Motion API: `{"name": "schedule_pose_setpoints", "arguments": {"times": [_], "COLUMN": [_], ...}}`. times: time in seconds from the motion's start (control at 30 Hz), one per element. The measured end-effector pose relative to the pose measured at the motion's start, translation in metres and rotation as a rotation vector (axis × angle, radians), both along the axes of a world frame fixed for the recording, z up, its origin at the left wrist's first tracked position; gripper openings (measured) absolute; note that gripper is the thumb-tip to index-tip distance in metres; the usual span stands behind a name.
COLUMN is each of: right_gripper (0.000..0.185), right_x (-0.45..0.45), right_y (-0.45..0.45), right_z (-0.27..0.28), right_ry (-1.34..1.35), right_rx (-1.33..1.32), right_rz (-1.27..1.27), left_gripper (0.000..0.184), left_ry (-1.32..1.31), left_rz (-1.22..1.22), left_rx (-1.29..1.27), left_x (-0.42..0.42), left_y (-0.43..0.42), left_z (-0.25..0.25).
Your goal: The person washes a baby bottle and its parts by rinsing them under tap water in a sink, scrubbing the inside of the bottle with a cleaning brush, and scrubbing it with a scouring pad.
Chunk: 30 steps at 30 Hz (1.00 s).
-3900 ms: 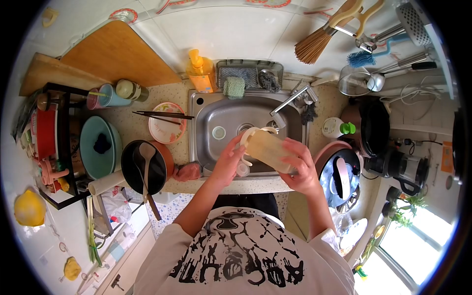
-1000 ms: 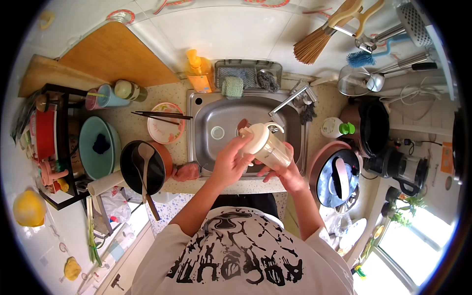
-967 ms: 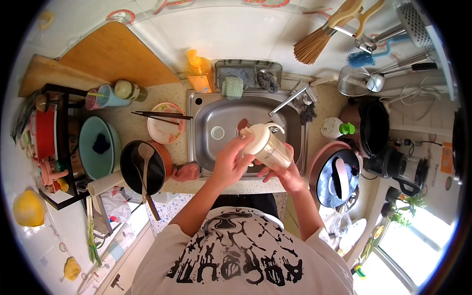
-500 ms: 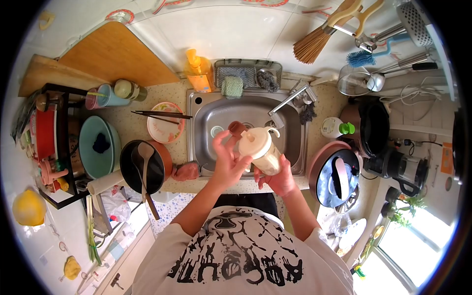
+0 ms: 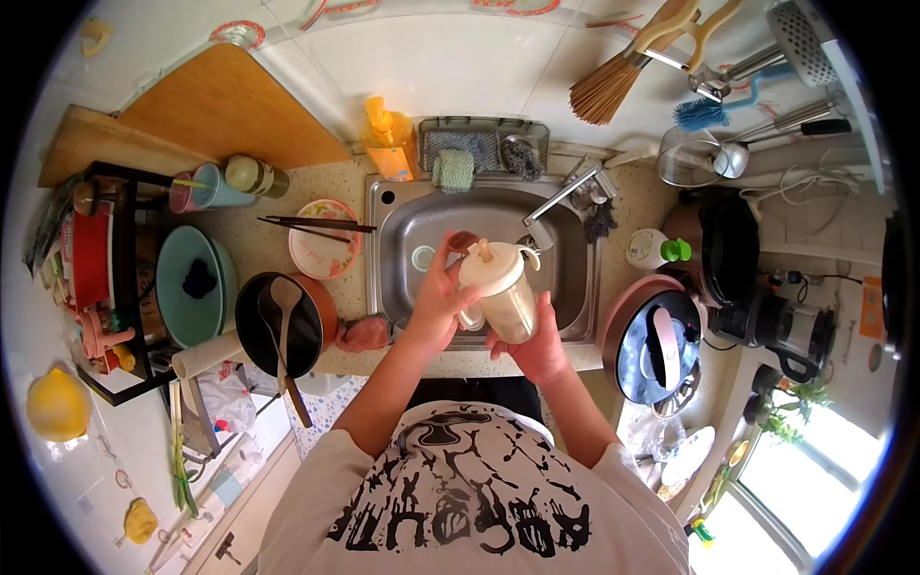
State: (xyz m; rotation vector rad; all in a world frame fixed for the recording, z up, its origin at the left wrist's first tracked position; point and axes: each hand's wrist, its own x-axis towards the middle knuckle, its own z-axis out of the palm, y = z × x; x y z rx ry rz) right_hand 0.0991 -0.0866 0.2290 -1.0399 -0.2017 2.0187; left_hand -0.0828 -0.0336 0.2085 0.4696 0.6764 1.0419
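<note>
Over the sink [image 5: 393, 216] I hold a clear cup [image 5: 511, 311] with a cream lid [image 5: 493, 268], tilted in my hands. The lid has a small raised spout and a curved tab at its right edge. My left hand [image 5: 439, 305] grips the cup's left side by the lid, fingers closed. Around the lower right side and base, my right hand [image 5: 539, 347] is closed on the cup. A small brown round object [image 5: 463, 241] shows just behind my left fingertips; I cannot tell whether they touch it. A pale ring-shaped item [image 5: 422, 257] lies in the basin.
The faucet [image 5: 565, 206] reaches over the basin's right side. Left of the sink are a bowl with chopsticks [image 5: 311, 254], a dark pot with spoons [image 5: 259, 335] and a teal basin [image 5: 177, 311]. On the right stand a green-capped bottle [image 5: 647, 249] and a lidded pot [image 5: 632, 359].
My left hand has closed in on the cup's side from a looser, spread-finger pose. The cup has shifted slightly down and left, and its lid's spout now shows more plainly.
</note>
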Motion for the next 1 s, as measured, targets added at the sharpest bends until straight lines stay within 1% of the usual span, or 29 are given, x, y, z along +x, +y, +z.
{"name": "schedule_pose_setpoints", "arguments": {"times": [0.07,0.13,0.17,0.2,0.3,0.4,0.5,0.6,0.67,0.7,0.8,0.9,1.0], "right_gripper": [0.064,0.072,0.079,0.088,0.086,0.082,0.079,0.077,0.08,0.081,0.076,0.08,0.086], "right_x": [-0.005,-0.002,0.001,0.002,0.001,0.007,0.007,0.013,0.017,0.016,0.016,0.013,0.006], "right_y": [-0.004,-0.005,-0.006,-0.002,-0.005,-0.005,-0.004,-0.007,-0.01,-0.009,-0.011,-0.006,-0.011], "right_z": [0.002,-0.005,-0.011,-0.013,-0.005,-0.007,-0.002,-0.007,-0.022,-0.021,-0.008,-0.008,-0.019], "right_ry": [-0.163,-0.457,-0.604,-0.674,-0.701,-0.881,-0.904,-0.971,-0.898,-0.862,-0.592,-0.404,-0.206], "right_rx": [0.101,0.356,0.485,0.557,0.592,0.684,0.662,0.678,0.637,0.616,0.342,0.337,0.176], "right_rz": [-0.225,-0.15,-0.112,-0.104,-0.124,-0.069,-0.083,-0.037,-0.064,-0.078,-0.086,-0.094,-0.137], "left_gripper": [0.106,0.107,0.108,0.108,0.112,0.111,0.111,0.113,0.117,0.119,0.121,0.121,0.12], "left_ry": [0.015,-0.019,-0.062,-0.105,-0.032,-0.073,-0.005,0.041,0.057,0.065,0.086,0.076,0.088], "left_rz": [0.061,0.111,0.129,0.146,0.202,0.171,0.112,0.107,0.093,0.085,0.068,0.045,0.007], "left_rx": [-0.052,-0.105,-0.131,-0.157,-0.116,-0.078,0.003,0.068,0.089,0.099,0.165,0.185,0.254], "left_x": [0.005,0.006,0.006,0.006,0.008,0.004,0.0,-0.002,-0.002,-0.002,-0.002,-0.002,-0.002], "left_y": [-0.001,-0.002,-0.002,-0.001,-0.004,0.001,0.008,0.007,0.006,0.006,0.006,0.006,0.007], "left_z": [0.003,0.003,0.001,0.001,0.007,0.016,0.012,0.011,0.01,0.009,0.009,0.015,0.013]}}
